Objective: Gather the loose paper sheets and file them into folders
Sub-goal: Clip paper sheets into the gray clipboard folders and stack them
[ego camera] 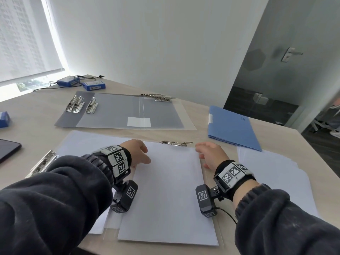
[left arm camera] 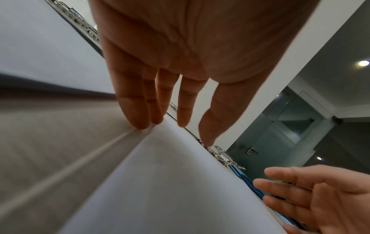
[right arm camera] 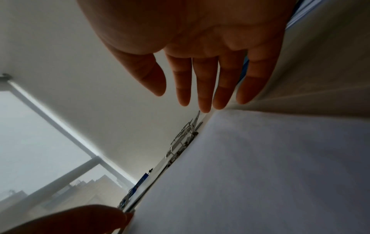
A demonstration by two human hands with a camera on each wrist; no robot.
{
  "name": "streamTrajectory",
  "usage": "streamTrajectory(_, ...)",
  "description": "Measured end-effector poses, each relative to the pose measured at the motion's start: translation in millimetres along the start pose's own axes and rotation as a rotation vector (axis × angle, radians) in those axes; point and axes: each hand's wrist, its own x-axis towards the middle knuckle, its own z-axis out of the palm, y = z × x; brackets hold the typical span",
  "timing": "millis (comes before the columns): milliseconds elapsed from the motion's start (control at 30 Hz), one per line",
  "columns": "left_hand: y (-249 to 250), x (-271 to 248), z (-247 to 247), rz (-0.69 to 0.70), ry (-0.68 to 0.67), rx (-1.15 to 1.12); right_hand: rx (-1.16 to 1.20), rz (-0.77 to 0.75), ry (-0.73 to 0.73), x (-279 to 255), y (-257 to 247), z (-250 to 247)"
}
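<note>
Head cam shows my left hand (ego camera: 137, 153) and right hand (ego camera: 208, 153) on either side of the paper stack (ego camera: 169, 190), which lies on an open clear folder (ego camera: 209, 183) at the near edge of the table (ego camera: 36, 115), its top edge right up against the metal clip (ego camera: 176, 143). Both hands are flat w/ straight fingers and hold nothing: on the left wrist cam the fingertips (left arm camera: 140, 123) touch the stack's top left corner; on the right wrist cam the fingertips (right arm camera: 206, 107) sit at the top right corner, tho I can't tell if they press it. More loose sheets (ego camera: 272, 173) lie to the right, partly under the blue folder (ego camera: 231, 126), and another open grey folder (ego camera: 128, 113) w/ 3 or so clips sits farther back. My read: I'm squaring the stack before clamping it. Risks from here: the clip looks down, so pushing the sheets fwd could buckle the top edge against it instead of sliding under. Uneven pressure from 1 side could fan or skew the stack. Slick plastic under the paper means the whole folder might slide toward the grey 1. Clip may also snap on a fingertip if I lift it carelessly.
</note>
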Motion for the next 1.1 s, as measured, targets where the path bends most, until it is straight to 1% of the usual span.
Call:
streamTrajectory(133,2.1,0.8,2.9,0.010,0.012,0.076,-0.138,-0.059,-0.100,-0.3,2.6,8.6)
streamTrajectory(267,6.3,3.2,2.1,0.018,-0.013,0.175,-0.241,-0.089,-0.125,0.1,5.7,10.9)
streamTrajectory(433,14.8,5.6,0.9,0.045,-0.044,0.341,-0.277,-0.079,-0.149,-0.4,4.5,8.6)
streamTrajectory(533,17.7,7.3,4.5,0.088,-0.049,0.433,-0.292,-0.067,-0.149,0.1,4.8,9.0)
streamTrajectory(667,26.9,8.0,11.9,0.211,-0.099,0.529,-0.306,-0.050,-0.142,1.9,2.2,10.3)
streamTrajectory(733,30.7,8.4,13.7,0.225,-0.119,0.562,-0.295,-0.034,-0.126,4.5,0.5,10.9)
streamTrajectory(800,32.7,8.5,14.1,0.228,-0.134,0.595,-0.249,-0.006,-0.078,8.6,-1.0,12.0)
streamTrajectory(867,33.1,9.1,14.1,0.235,-0.148,0.624,-0.158,0.038,-0.044,12.5,-4.3,14.2)
streamTrajectory(967,32.8,9.9,14.8,0.241,-0.162,0.641,-0.005,0.084,-0.049,15.8,-13.3,19.4)
streamTrajectory(1100,29.6,10.7,15.7,0.251,-0.170,0.635,-0.003,-0.052,-0.036,22.5,-27.4,30.9)
